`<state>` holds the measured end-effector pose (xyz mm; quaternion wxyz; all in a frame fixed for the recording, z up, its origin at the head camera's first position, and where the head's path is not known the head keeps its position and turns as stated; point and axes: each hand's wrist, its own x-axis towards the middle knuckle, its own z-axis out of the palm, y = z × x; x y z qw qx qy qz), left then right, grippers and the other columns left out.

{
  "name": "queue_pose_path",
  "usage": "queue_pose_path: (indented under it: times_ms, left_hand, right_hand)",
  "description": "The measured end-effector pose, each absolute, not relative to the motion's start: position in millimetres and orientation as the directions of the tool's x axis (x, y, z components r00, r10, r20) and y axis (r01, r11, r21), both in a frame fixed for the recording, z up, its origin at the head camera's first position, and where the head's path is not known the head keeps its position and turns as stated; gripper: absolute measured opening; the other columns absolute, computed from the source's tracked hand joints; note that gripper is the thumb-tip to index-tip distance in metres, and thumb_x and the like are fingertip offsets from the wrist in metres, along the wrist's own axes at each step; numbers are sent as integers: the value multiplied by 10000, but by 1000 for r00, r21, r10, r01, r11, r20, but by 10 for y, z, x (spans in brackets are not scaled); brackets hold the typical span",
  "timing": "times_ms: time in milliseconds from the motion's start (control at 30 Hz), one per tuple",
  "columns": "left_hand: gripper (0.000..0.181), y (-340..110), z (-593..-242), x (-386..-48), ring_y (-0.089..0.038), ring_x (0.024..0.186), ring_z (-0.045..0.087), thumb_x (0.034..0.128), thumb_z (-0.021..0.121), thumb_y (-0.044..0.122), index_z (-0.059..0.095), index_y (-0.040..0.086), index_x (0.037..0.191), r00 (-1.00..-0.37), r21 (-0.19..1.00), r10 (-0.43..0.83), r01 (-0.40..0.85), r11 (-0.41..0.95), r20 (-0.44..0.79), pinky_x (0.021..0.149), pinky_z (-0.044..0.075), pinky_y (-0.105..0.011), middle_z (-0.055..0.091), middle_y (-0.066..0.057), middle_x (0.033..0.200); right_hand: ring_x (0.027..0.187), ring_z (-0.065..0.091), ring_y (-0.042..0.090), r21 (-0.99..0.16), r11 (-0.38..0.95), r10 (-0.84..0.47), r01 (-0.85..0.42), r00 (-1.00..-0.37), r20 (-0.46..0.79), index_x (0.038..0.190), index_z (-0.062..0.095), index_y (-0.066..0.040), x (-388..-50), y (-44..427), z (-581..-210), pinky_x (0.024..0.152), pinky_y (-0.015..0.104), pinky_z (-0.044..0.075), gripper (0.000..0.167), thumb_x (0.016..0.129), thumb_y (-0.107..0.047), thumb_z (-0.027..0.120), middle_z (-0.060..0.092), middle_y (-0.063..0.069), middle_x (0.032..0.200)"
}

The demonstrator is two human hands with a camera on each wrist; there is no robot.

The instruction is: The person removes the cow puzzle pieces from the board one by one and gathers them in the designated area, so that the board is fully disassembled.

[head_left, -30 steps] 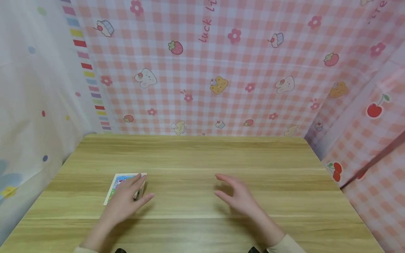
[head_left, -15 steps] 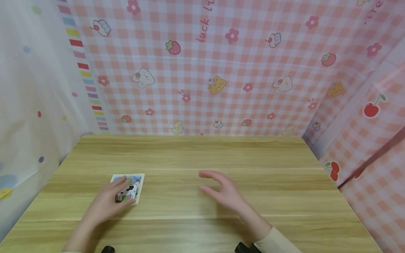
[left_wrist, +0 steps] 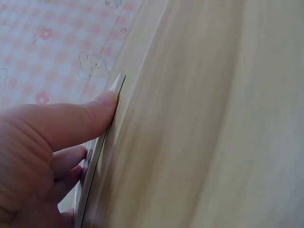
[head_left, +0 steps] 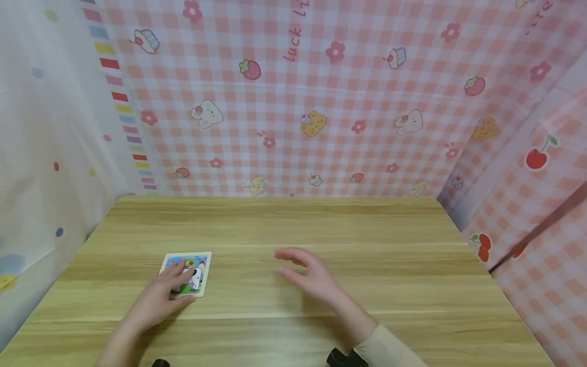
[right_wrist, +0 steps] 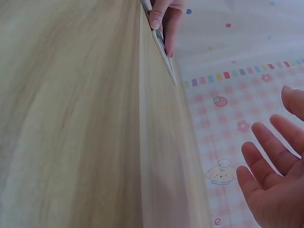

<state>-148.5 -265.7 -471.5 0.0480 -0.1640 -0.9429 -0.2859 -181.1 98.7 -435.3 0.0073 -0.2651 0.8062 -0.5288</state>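
Note:
A square picture board point(head_left: 207, 265) with a pale border and a cow picture lies flat at the table's left side. My left hand point(head_left: 158, 302) rests over its left part, fingers spread on the picture and thumb at the near edge. In the left wrist view the thumb of that hand point(left_wrist: 42, 147) touches the board's rim point(left_wrist: 94, 180), other fingers lying against its face. My right hand point(head_left: 316, 278) hovers above the table, right of the board, fingers and thumb apart with nothing between them. Relaxed fingers of the right hand point(right_wrist: 278, 178) show in the right wrist view.
The wooden table point(head_left: 257, 224) ends at a pink checked cloth point(head_left: 284, 102) behind. A white dotted cloth point(head_left: 55, 132) hangs at the left, another checked cloth point(head_left: 541, 204) at the right. Black objects point(head_left: 346, 358) show by the wrists at the bottom.
My left hand has shifted left and come down on the board, uncovering more of the cow picture. My right hand has moved left. The view has turned slightly.

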Motion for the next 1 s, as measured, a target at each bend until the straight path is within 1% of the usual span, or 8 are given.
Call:
queue_pose_path:
  times_ms: [167, 333, 433, 600, 733, 900, 1000]
  left_hand:
    - [588, -2514, -4720, -1478, -546, 1368, 331, 830, 790, 263, 614, 4, 1328, -940, 528, 293, 340, 778, 174, 1016, 215, -792, 411, -300, 1482]
    - [565, -2303, -4717, -1465, -515, 1381, 340, 831, 790, 237, 623, 21, 1325, -936, 533, 305, 350, 770, 175, 1046, 211, -769, 422, -269, 1490]
    - [554, -2168, -4712, -1455, -501, 1388, 342, 832, 790, 220, 625, 26, 1324, -935, 539, 309, 353, 765, 174, 1068, 198, -754, 426, -260, 1490]
    - [542, -1949, -4699, -1433, -476, 1395, 355, 841, 783, 229, 630, 35, 1324, -934, 530, 315, 356, 769, 171, 1078, 211, -744, 442, -249, 1483]
    - [543, -1775, -4696, -1430, -453, 1410, 345, 851, 774, 231, 620, 44, 1337, -934, 522, 324, 353, 777, 150, 1100, 206, -724, 434, -233, 1495]
    - [543, -1563, -4690, -1449, -441, 1419, 339, 852, 768, 222, 615, 38, 1339, -933, 524, 330, 353, 775, 141, 1136, 187, -684, 431, -231, 1499]
    - [540, -1428, -4701, -1469, -431, 1424, 339, 853, 766, 221, 616, 42, 1340, -937, 527, 320, 343, 778, 137, 1138, 194, -681, 431, -221, 1503]
  right_hand:
    - [1230, 588, 230, -858, 299, -442, -418, -857, 264, 1267, 650, -32, -1846, 943, -4331, 1076, 423, 443, 353, 935, -143, 689, 676, 56, 1268]
    - [1224, 591, 240, -845, 309, -452, -437, -849, 274, 1242, 665, -29, -1915, 905, -4294, 1070, 424, 449, 325, 925, -96, 689, 679, 74, 1260]
    - [1208, 599, 259, -831, 319, -465, -456, -839, 282, 1237, 668, -34, -1962, 886, -4262, 1056, 428, 462, 313, 930, -93, 681, 680, 87, 1255]
    - [1171, 610, 276, -813, 336, -481, -475, -829, 285, 1233, 673, -47, -2028, 883, -4226, 1028, 431, 477, 297, 946, -124, 666, 691, 88, 1225]
    - [1149, 617, 270, -809, 351, -477, -472, -833, 279, 1232, 674, -47, -2061, 898, -4224, 1014, 429, 486, 301, 947, -143, 668, 703, 82, 1198]
    - [1151, 618, 265, -813, 365, -477, -454, -841, 256, 1242, 668, -50, -2086, 924, -4242, 1018, 438, 487, 309, 948, -144, 669, 703, 79, 1196]
    - [1164, 615, 274, -813, 369, -489, -450, -838, 241, 1252, 663, -51, -2105, 950, -4251, 1028, 457, 478, 316, 948, -140, 666, 699, 82, 1204]
